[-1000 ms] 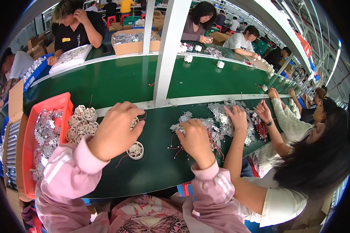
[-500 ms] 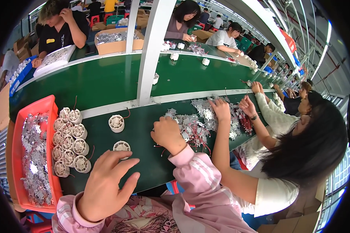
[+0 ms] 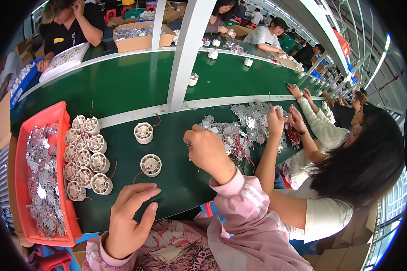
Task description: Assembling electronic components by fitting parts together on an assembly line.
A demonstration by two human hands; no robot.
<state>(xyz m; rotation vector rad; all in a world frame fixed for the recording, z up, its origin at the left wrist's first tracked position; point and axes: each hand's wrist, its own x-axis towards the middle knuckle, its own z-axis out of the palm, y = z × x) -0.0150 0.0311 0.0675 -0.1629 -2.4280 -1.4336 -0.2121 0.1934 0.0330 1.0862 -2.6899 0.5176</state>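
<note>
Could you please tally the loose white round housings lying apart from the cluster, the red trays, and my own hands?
Loose white round plastic housings with red wires: 2
Red plastic tray: 1
Your hands, left hand and right hand: 2
Total: 5

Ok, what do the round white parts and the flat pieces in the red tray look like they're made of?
Round white parts: probably moulded plastic, matt off-white, ribbed, with thin wires trailing. Flat pieces in the red tray: likely stamped sheet metal, silvery with bright glints. The tray looks like glossy plastic.
</note>
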